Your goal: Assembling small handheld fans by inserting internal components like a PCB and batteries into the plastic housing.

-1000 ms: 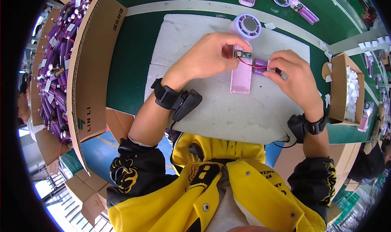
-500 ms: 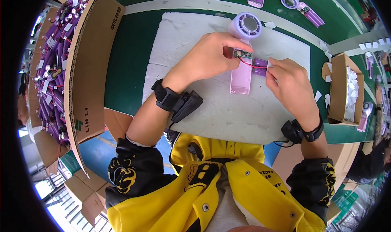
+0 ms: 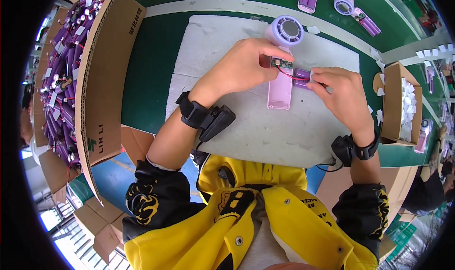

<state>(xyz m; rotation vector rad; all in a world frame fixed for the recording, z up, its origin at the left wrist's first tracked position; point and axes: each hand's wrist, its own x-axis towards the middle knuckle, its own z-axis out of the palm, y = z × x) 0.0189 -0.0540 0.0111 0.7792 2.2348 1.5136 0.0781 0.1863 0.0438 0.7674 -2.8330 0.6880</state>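
On the pale mat (image 3: 227,123), in the head view, your left hand (image 3: 251,61) pinches the pink fan handle (image 3: 279,91) by its circuit board (image 3: 285,63); your right hand (image 3: 345,91) pinches the purple battery pack (image 3: 301,73) — red wire (image 3: 286,74) apparently joined, pack beside the handle, not inside.

Carton (image 3: 110,80) of battery packs (image 3: 64,90) at left, mat (image 3: 227,123) in the centre, fan (image 3: 279,87) on it, small box (image 3: 392,99) of slips (image 3: 408,106) at right

Fan head (image 3: 289,29), lavender; handle (image 3: 279,93), pink; circuit board (image 3: 285,63), green; battery pack (image 3: 301,73), purple — wire (image 3: 286,74), red; desk (image 3: 150,80), green; jacket (image 3: 187,234), yellow — sleeves (image 3: 173,190), black with yellow motifs.
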